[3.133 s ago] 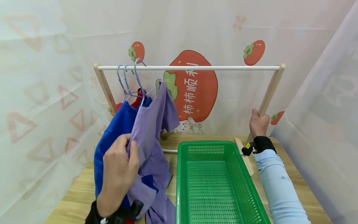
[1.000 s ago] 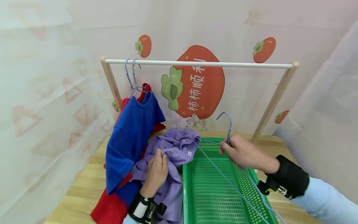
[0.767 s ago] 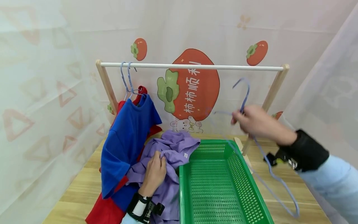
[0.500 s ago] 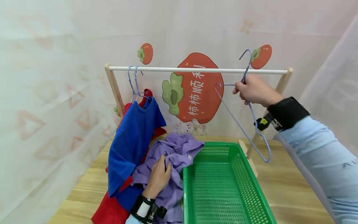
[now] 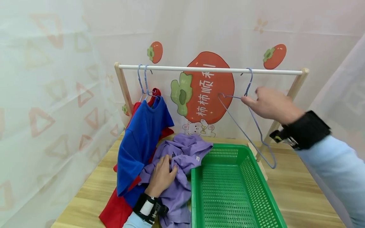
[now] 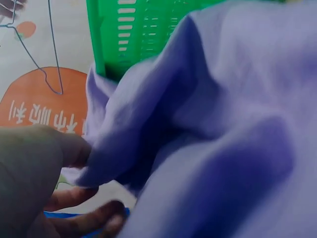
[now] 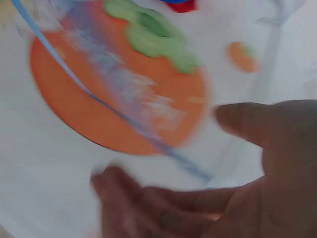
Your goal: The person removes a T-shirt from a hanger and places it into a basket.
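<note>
fingers of the left hand (image 5: 161, 175) bend loosely into folds of the purple t-shirt (image 5: 183, 174), whether gripping it i cannot tell; the shirt lies beneath them, along the left side of the green basket (image 5: 228, 193) and over its far left corner. by the basket's far right corner, a bare wire hanger (image 5: 250, 81) hooks over the white rail (image 5: 182, 68), just beside the right hand (image 5: 275, 103), its thumb and fingers well apart, holding nothing.

Wooden table (image 5: 305, 183) bears rack (image 5: 182, 68), basket (image 5: 256, 180) and purple shirt (image 5: 181, 193).
</note>
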`<state>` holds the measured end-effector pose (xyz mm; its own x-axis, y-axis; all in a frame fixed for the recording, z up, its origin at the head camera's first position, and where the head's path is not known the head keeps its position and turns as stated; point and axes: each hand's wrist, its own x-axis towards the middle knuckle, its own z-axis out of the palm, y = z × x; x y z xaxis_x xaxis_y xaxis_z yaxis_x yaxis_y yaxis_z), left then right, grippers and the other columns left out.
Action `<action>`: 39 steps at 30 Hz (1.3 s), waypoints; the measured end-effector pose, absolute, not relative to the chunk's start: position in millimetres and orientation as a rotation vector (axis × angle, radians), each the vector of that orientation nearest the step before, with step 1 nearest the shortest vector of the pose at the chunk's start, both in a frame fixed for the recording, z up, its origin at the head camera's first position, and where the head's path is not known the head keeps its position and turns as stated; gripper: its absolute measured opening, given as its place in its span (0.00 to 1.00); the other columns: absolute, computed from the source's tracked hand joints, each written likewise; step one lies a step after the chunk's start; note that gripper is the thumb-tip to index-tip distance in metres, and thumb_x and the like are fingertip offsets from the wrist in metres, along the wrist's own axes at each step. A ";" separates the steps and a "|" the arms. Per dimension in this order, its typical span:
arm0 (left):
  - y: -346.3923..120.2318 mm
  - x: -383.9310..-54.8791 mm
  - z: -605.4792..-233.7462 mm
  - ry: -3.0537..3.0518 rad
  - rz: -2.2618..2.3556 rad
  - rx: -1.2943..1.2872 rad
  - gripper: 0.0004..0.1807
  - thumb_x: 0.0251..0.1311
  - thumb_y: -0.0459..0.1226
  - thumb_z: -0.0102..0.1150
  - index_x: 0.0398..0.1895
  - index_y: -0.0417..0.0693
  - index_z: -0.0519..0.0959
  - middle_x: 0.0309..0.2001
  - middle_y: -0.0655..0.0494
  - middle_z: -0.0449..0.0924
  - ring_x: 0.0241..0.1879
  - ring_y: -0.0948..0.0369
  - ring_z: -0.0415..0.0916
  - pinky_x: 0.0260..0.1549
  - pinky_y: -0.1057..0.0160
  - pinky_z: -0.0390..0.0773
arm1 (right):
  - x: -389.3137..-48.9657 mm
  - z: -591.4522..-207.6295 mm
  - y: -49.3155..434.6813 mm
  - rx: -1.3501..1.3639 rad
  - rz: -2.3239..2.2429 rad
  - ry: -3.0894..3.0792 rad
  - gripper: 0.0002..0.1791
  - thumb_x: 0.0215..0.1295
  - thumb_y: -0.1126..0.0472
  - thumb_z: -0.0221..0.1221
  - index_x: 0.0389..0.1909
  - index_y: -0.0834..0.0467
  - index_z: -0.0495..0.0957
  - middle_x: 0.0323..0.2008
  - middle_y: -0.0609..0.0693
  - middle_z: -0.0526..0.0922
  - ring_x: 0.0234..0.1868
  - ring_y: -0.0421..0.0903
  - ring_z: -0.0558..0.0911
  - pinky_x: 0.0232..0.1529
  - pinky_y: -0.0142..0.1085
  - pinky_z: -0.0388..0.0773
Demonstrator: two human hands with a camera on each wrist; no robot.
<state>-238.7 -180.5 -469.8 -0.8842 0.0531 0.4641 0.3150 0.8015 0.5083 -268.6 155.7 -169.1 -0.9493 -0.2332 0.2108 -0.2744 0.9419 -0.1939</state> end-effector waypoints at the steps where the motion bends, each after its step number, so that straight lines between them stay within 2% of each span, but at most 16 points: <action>1: -182.3 -238.7 -469.0 -2.582 -0.792 -0.247 0.15 0.57 0.44 0.59 0.43 0.48 0.70 0.39 0.54 0.69 0.38 0.54 0.71 0.36 0.55 0.69 | -252.6 -165.1 151.9 0.365 0.230 -2.867 0.41 0.68 0.33 0.41 0.52 0.70 0.68 0.39 0.61 0.74 0.36 0.56 0.74 0.32 0.49 0.71; 4: -188.6 -241.5 -465.4 -2.696 -0.664 -0.132 0.28 0.54 0.53 0.58 0.53 0.48 0.70 0.50 0.47 0.67 0.49 0.47 0.67 0.43 0.46 0.66 | -203.7 -160.6 131.4 0.360 0.097 -2.720 0.45 0.65 0.31 0.43 0.66 0.66 0.58 0.52 0.65 0.69 0.48 0.61 0.71 0.37 0.56 0.71; 7: -193.3 -246.7 -463.3 -2.847 -0.599 -0.009 0.42 0.49 0.61 0.57 0.65 0.49 0.63 0.63 0.40 0.58 0.60 0.38 0.57 0.48 0.36 0.58 | -170.0 -173.5 102.3 0.526 0.059 -2.645 0.41 0.64 0.32 0.49 0.68 0.57 0.60 0.55 0.60 0.69 0.51 0.58 0.70 0.36 0.54 0.73; 9: -193.2 -251.0 -465.9 -2.939 -0.589 0.054 0.51 0.46 0.65 0.57 0.71 0.49 0.57 0.68 0.35 0.49 0.65 0.33 0.47 0.51 0.31 0.52 | -163.1 -192.9 83.5 0.695 0.004 -2.638 0.39 0.62 0.34 0.53 0.67 0.54 0.62 0.53 0.57 0.69 0.49 0.55 0.72 0.35 0.49 0.74; 11: -194.1 -255.1 -465.9 -3.013 -0.583 0.101 0.57 0.44 0.68 0.57 0.74 0.50 0.50 0.70 0.32 0.41 0.66 0.29 0.40 0.52 0.29 0.47 | -166.9 -216.4 66.0 0.859 -0.071 -2.662 0.40 0.60 0.34 0.55 0.67 0.53 0.62 0.55 0.56 0.69 0.52 0.53 0.71 0.42 0.46 0.73; 13: -193.1 -259.4 -468.0 -3.079 -0.571 0.124 0.61 0.42 0.70 0.57 0.75 0.52 0.45 0.70 0.29 0.36 0.65 0.27 0.39 0.52 0.28 0.44 | -180.9 -243.7 48.4 0.972 -0.145 -2.729 0.44 0.58 0.32 0.56 0.70 0.51 0.59 0.60 0.57 0.66 0.57 0.55 0.69 0.50 0.49 0.69; 15: -191.9 -263.2 -470.5 -3.133 -0.554 0.133 0.64 0.40 0.72 0.57 0.76 0.53 0.42 0.69 0.27 0.35 0.64 0.27 0.41 0.52 0.28 0.44 | -202.3 -273.0 29.9 1.044 -0.218 -2.804 0.49 0.54 0.29 0.58 0.72 0.49 0.55 0.66 0.59 0.60 0.64 0.59 0.63 0.55 0.54 0.63; 17: -191.1 -265.9 -473.6 -3.167 -0.529 0.127 0.64 0.39 0.72 0.58 0.76 0.53 0.42 0.68 0.27 0.39 0.64 0.28 0.43 0.52 0.28 0.45 | -228.2 -303.0 9.4 1.072 -0.278 -2.903 0.54 0.50 0.28 0.59 0.74 0.46 0.50 0.70 0.59 0.53 0.68 0.63 0.54 0.59 0.59 0.56; 20: -191.0 -266.0 -478.8 -3.186 -0.526 0.116 0.63 0.41 0.69 0.61 0.75 0.51 0.45 0.68 0.28 0.45 0.65 0.30 0.42 0.52 0.28 0.45 | -265.9 -345.8 -21.4 1.083 -0.358 -3.026 0.60 0.43 0.28 0.64 0.74 0.41 0.45 0.72 0.58 0.46 0.70 0.64 0.48 0.60 0.59 0.52; 24: -190.5 -261.1 -487.5 -3.146 -0.529 0.074 0.55 0.43 0.59 0.65 0.73 0.46 0.53 0.65 0.32 0.53 0.66 0.35 0.46 0.51 0.29 0.48 | -292.7 -390.2 -50.6 1.013 -0.541 -3.088 0.66 0.33 0.27 0.68 0.74 0.34 0.41 0.72 0.55 0.47 0.66 0.60 0.60 0.58 0.51 0.61; 27: -186.3 -259.7 -497.2 -3.089 -0.525 0.040 0.49 0.41 0.51 0.66 0.69 0.47 0.58 0.62 0.34 0.59 0.63 0.38 0.52 0.49 0.30 0.52 | -298.9 -413.4 -56.5 0.974 -0.658 -3.060 0.69 0.27 0.27 0.71 0.73 0.31 0.41 0.69 0.54 0.55 0.58 0.54 0.71 0.49 0.44 0.70; 29: -184.4 -258.7 -499.7 -3.038 -0.518 0.029 0.46 0.39 0.47 0.66 0.67 0.50 0.62 0.62 0.37 0.61 0.61 0.40 0.55 0.47 0.31 0.55 | -302.7 -422.4 -57.4 1.007 -0.628 -3.056 0.69 0.29 0.31 0.73 0.73 0.30 0.40 0.61 0.53 0.68 0.49 0.48 0.76 0.40 0.41 0.73; 31: -182.9 -258.3 -498.1 -2.962 -0.506 0.015 0.39 0.37 0.43 0.66 0.60 0.52 0.68 0.60 0.41 0.65 0.58 0.42 0.59 0.44 0.32 0.58 | -309.6 -426.4 -56.9 1.087 -0.468 -3.096 0.65 0.35 0.40 0.74 0.73 0.31 0.42 0.50 0.49 0.76 0.40 0.44 0.78 0.31 0.38 0.73; 34: -180.6 -258.2 -487.1 -2.815 -0.512 0.007 0.29 0.38 0.38 0.63 0.50 0.54 0.73 0.53 0.47 0.71 0.51 0.45 0.65 0.40 0.38 0.63 | -326.1 -422.9 -55.4 1.260 -0.177 -3.138 0.54 0.43 0.52 0.71 0.72 0.38 0.53 0.42 0.44 0.78 0.38 0.40 0.76 0.31 0.33 0.71; 37: -178.2 -259.4 -465.6 -2.620 -0.568 -0.013 0.20 0.35 0.33 0.59 0.39 0.52 0.73 0.41 0.50 0.73 0.43 0.46 0.68 0.36 0.45 0.66 | -341.9 -410.6 -51.3 1.404 0.068 -3.074 0.37 0.49 0.58 0.66 0.64 0.47 0.67 0.45 0.42 0.76 0.42 0.39 0.74 0.39 0.31 0.68; 39: -176.3 -261.4 -446.4 -2.493 -0.626 -0.063 0.18 0.33 0.30 0.57 0.34 0.50 0.70 0.35 0.51 0.70 0.37 0.47 0.67 0.34 0.49 0.65 | -347.7 -397.3 -47.2 1.443 0.203 -2.943 0.32 0.48 0.59 0.63 0.59 0.48 0.71 0.46 0.41 0.76 0.43 0.39 0.74 0.41 0.32 0.68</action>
<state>-261.4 -176.3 -446.4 -0.8404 -0.0874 0.5349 0.1756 0.8898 0.4212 -347.7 -47.2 -397.3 -0.6056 -0.7924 -0.0733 -0.7748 0.6081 -0.1726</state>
